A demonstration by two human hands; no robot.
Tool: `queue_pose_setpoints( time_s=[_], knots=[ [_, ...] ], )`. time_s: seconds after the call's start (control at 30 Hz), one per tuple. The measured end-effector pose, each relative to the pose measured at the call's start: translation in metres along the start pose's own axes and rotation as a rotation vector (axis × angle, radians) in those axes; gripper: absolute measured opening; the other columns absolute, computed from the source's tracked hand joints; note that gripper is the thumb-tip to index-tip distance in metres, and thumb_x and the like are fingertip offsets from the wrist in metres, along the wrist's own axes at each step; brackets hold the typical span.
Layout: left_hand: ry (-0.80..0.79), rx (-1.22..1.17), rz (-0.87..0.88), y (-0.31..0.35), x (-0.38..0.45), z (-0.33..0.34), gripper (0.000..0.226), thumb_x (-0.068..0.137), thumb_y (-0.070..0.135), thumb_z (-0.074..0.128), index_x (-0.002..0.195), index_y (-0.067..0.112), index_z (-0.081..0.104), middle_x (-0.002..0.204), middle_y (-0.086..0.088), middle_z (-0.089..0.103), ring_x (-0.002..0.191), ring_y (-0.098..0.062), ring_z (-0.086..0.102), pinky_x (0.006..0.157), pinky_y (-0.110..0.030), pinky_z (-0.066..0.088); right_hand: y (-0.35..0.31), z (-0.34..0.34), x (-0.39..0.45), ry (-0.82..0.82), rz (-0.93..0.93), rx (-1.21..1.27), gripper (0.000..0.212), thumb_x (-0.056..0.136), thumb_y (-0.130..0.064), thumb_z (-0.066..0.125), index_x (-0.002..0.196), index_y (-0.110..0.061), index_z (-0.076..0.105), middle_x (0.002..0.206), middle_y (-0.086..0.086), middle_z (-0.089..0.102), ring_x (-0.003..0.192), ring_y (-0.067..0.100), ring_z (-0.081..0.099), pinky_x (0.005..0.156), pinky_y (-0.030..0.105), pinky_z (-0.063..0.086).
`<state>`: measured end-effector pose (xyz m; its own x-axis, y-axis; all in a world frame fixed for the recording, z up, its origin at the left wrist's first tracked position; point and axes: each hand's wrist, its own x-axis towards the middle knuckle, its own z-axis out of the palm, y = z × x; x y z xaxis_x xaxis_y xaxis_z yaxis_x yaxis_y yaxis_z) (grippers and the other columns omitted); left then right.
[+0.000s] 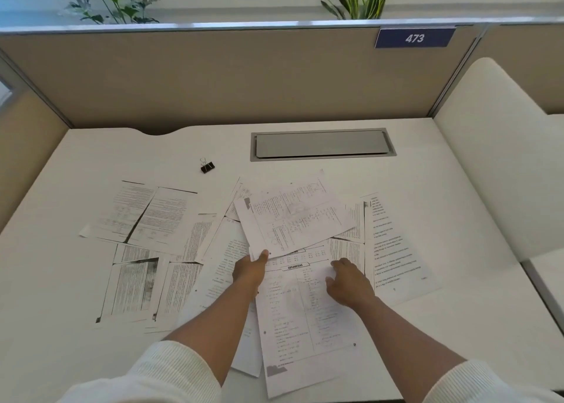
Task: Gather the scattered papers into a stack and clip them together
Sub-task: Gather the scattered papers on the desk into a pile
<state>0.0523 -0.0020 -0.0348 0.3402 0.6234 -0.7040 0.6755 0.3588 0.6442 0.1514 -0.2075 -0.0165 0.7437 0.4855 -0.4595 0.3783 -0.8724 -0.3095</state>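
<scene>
Printed papers (171,250) lie scattered over the near half of a white desk (442,173), overlapping one another from the left side across to the right. The left hand (248,270) pinches the near edge of one sheet (293,216), thumb on top and the other fingers hidden beneath it, so that this sheet stands a little above the others and tilts toward the far right. The right hand (346,282) rests palm down on a long sheet (305,320) that runs toward the near edge of the desk; its fingers are curled loosely, tips touching the paper close to the heading line, and they grip nothing. This long sheet lies directly under both wrists, between the two forearms. A black binder clip (207,166) sits on bare desk at the far left of the papers, well apart from both hands, its wire handles raised. Beyond it a grey cable hatch (322,144) is set in the desk.
</scene>
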Motion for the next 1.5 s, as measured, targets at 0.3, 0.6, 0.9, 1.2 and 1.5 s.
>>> queue_pose_setpoints(
  time_s=[0.3, 0.6, 0.9, 1.2, 1.5],
  knots=[
    [0.041, 0.146, 0.198, 0.019, -0.001, 0.002, 0.024, 0.095, 0.025, 0.064, 0.117, 0.015, 0.066, 0.115, -0.003, 0.070, 0.094, -0.021, 0.062, 0.081, -0.033, 0.053, -0.007, -0.021, 0.020, 0.092, 0.064, 0.172, 0.053, 0.094, -0.031, 0.053, 0.142, -0.010, 0.044, 0.145, 0.007, 0.043, 0.135, 0.023, 0.039, 0.105, 0.038, 0.039],
    [-0.011, 0.143, 0.371, 0.040, 0.002, -0.025, 0.030, 0.092, 0.010, 0.066, 0.121, 0.018, 0.066, 0.111, 0.002, 0.069, 0.102, -0.020, 0.063, 0.088, -0.029, 0.051, -0.032, -0.061, 0.048, 0.198, 0.205, 0.537, 0.052, 0.090, -0.027, 0.058, 0.137, -0.007, 0.047, 0.135, 0.010, 0.049, 0.120, 0.026, 0.052, 0.089, 0.035, 0.045],
    [-0.211, -0.052, 0.223, 0.045, -0.003, -0.043, 0.036, 0.091, 0.008, 0.069, 0.125, 0.019, 0.064, 0.113, 0.004, 0.070, 0.100, -0.011, 0.064, 0.069, -0.020, 0.049, -0.037, -0.060, 0.045, -0.079, 0.653, 1.373, 0.011, 0.092, -0.020, 0.059, 0.093, -0.010, 0.056, 0.098, 0.013, 0.065, 0.089, 0.029, 0.066, 0.084, 0.041, 0.055],
    [-0.272, -0.056, 0.166, 0.039, 0.000, -0.047, 0.045, 0.088, 0.001, 0.071, 0.132, 0.005, 0.061, 0.126, -0.013, 0.067, 0.120, -0.030, 0.061, 0.107, -0.045, 0.047, -0.030, -0.053, 0.056, 0.077, 0.729, 1.432, 0.009, 0.086, -0.011, 0.066, 0.094, -0.008, 0.063, 0.086, 0.004, 0.066, 0.080, 0.019, 0.064, 0.070, 0.034, 0.051],
    [-0.133, -0.030, 0.094, 0.029, 0.011, -0.046, 0.041, 0.091, 0.004, 0.069, 0.132, 0.004, 0.060, 0.119, -0.012, 0.070, 0.098, -0.023, 0.067, 0.083, -0.032, 0.055, -0.003, -0.047, 0.053, 0.242, 0.972, 1.408, 0.025, 0.084, -0.002, 0.065, 0.109, 0.001, 0.061, 0.103, 0.019, 0.065, 0.093, 0.034, 0.067, 0.075, 0.046, 0.060]
  ],
)
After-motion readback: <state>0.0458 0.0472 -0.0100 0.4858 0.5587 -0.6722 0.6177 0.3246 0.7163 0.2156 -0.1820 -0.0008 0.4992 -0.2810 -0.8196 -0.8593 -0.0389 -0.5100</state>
